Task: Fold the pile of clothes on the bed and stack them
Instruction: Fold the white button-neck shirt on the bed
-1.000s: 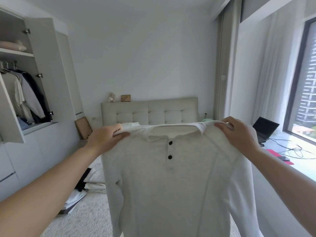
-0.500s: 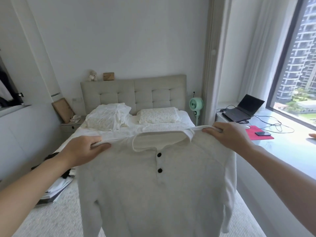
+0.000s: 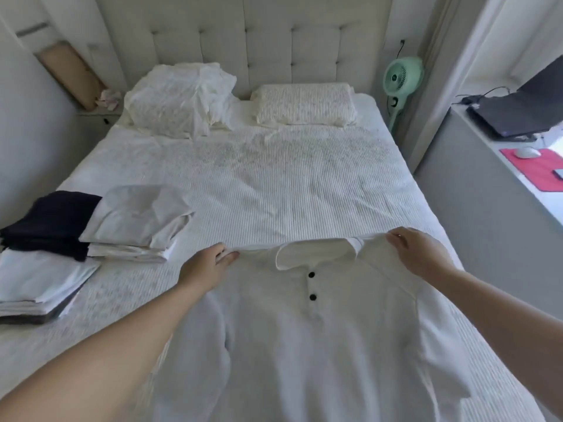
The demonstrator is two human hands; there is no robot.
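Both hands' grip (image 3: 210,263) (image 3: 417,254): shirt (image 3: 304,345) shoulders.

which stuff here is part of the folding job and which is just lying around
Part of the job:
- white shirt, held at the shoulders by the left hand and right hand
- folded stacks on the bed's left side
- bed, the work surface

Just lying about:
- pillows
- green fan
- laptop
- mouse on the red mat
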